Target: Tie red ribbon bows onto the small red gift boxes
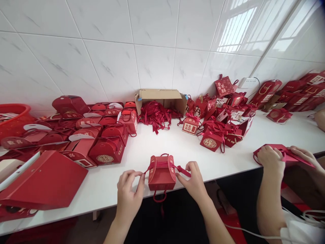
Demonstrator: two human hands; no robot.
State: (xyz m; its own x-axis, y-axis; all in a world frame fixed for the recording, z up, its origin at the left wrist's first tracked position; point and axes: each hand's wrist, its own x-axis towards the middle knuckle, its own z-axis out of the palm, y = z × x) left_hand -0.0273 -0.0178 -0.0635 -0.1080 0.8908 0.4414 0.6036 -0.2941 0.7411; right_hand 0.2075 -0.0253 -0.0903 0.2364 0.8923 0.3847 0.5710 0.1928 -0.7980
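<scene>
A small red gift box (pixel 161 174) stands at the near edge of the white counter (pixel 162 144), straight in front of me. A red ribbon (pixel 165 165) runs across its top. My left hand (pixel 129 191) pinches the ribbon's left end just left of the box. My right hand (pixel 194 181) pinches the ribbon's right end beside the box's right flap. A ribbon loop hangs down below the box's front.
Several finished red boxes (pixel 109 149) crowd the left, more boxes (pixel 213 135) lie right of centre. An open cardboard carton (pixel 159 98) spills red ribbons at the back wall. A large flat red box (pixel 45 181) lies near left. Another person's hands (pixel 273 159) hold a flat red box (pixel 284 154) at right.
</scene>
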